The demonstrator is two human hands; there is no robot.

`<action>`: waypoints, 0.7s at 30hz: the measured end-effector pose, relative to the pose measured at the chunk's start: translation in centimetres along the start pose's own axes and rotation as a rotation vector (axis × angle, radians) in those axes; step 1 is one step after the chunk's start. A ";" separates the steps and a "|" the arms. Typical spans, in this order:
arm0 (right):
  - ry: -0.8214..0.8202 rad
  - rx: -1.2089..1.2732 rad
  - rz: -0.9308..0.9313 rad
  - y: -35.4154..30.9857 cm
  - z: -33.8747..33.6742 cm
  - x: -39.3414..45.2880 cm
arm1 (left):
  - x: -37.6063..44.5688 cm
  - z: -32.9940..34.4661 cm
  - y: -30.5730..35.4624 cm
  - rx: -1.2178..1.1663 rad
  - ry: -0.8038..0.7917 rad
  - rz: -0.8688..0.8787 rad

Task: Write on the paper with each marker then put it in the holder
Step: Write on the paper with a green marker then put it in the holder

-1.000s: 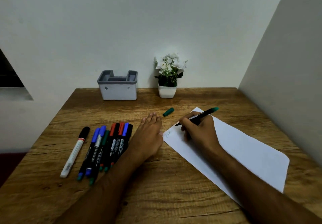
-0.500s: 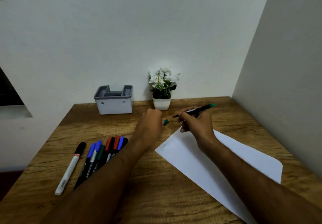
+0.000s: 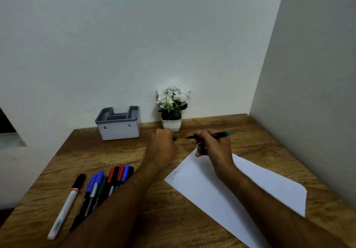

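My right hand (image 3: 213, 147) grips an uncapped green marker (image 3: 221, 134) above the far corner of the white paper (image 3: 221, 193), tip pointing left. My left hand (image 3: 163, 147) is curled over the green cap (image 3: 174, 139), of which only a small bit shows at the fingertips, just left of the marker's tip. A short green scribble (image 3: 174, 176) marks the paper's left corner. The grey and white holder (image 3: 118, 130) stands at the back of the table against the wall.
Several markers (image 3: 107, 182) with blue, green, red and black caps lie in a row at the left, partly under my left forearm, beside a white marker (image 3: 66, 205). A potted white flower (image 3: 172, 110) stands right of the holder. A wall closes the right side.
My left hand left the table beside the paper, reached forward and closed on the green cap. My right hand lifted the marker off the paper toward the cap. The view tilted up.
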State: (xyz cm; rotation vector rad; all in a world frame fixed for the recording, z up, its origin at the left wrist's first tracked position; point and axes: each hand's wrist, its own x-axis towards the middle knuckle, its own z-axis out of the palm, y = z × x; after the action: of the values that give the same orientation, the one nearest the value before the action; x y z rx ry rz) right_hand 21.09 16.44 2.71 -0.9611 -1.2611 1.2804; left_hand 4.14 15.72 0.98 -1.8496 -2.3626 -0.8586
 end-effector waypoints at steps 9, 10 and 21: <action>-0.081 -0.116 -0.317 -0.1 0.8 -2.5 | -1.8 -4.5 0.5 -1.382 -0.110 -0.857; -0.079 -0.124 -0.335 -0.1 0.9 -2.8 | -2.1 -4.7 0.4 -1.436 -0.134 -0.880; -0.087 -0.142 -0.364 0.7 1.7 -3.6 | -3.7 -5.2 0.4 -1.501 -0.172 -0.851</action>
State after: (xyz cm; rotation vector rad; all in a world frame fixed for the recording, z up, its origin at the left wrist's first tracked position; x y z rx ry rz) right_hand 19.81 12.74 1.81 -0.7360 -1.5314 0.9667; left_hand 4.01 10.24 4.35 -0.6555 -2.7168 -3.2592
